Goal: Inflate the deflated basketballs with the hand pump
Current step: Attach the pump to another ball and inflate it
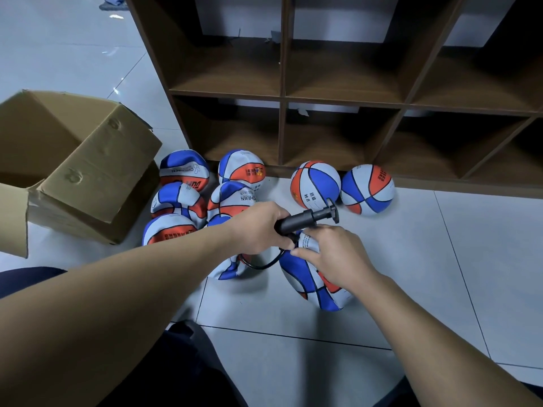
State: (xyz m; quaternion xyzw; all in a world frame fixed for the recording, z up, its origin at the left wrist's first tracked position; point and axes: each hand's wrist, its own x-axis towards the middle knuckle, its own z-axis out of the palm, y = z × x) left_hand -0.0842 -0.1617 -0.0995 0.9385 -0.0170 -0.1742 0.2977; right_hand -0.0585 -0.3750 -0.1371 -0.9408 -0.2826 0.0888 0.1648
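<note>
Your left hand (258, 230) grips the pump (305, 218); right hand (326, 257) fingers pinch its hose (264, 264) end at the flat ball (311, 286). Needle may miss the valve if the ball shifts.

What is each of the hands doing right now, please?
Left hand: closed, gripping the black hand pump by its barrel.
Right hand: fingers curled at the hose end on the deflated basketball; whether it pinches the hose cannot be told.

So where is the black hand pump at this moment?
In the head view, the black hand pump sits centre frame, gripped by the left hand, just above the deflated blue, white and orange basketball under the right hand.
</note>
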